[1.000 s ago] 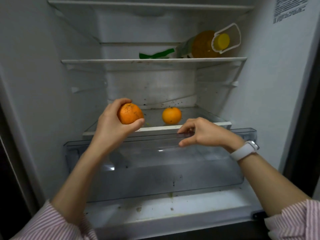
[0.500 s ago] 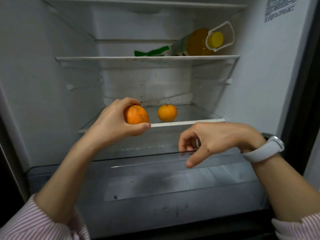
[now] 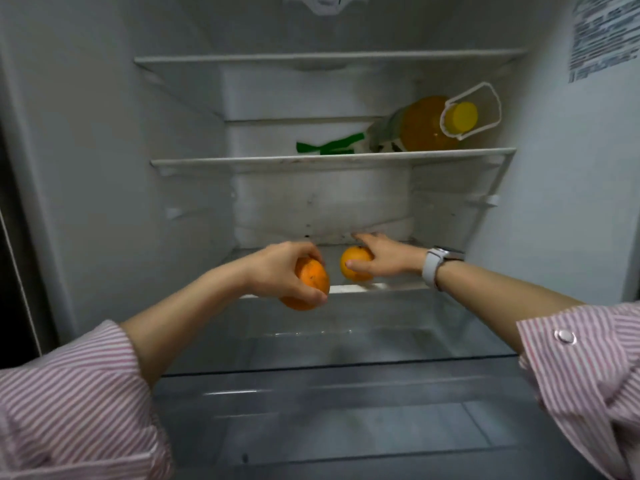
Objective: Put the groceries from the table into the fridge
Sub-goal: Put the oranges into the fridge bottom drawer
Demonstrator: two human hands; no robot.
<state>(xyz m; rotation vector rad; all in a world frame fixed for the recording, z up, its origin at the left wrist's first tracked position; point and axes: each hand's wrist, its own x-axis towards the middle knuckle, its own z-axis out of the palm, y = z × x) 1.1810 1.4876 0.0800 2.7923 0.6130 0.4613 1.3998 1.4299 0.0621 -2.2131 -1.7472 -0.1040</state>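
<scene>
One orange (image 3: 308, 284) is gripped in the left hand (image 3: 280, 271), fingers (image 3: 304, 295) curled round it from above, held just in front of the lowest glass shelf (image 3: 349, 289) inside the fridge (image 3: 86, 168). A 2nd orange (image 3: 353, 268) sits on that shelf, just right of the 1st; the right hand (image 3: 381, 259) is laid on it, thumb on its front and fingers stretched over its top twd the back wall, a loose hold at most. A pale watch (image 3: 438, 265) is worn on the right wrist; striped sleeves (image 3: 76, 403) are pushed back. Below the shelf a clear drawer (image 3: 346, 344) is seen. On the shelf above, a juice bottle (image 3: 426, 124) w/ yellow cap lies on its side at the right, a green-marked pkg (image 3: 332, 147) beside it.
</scene>
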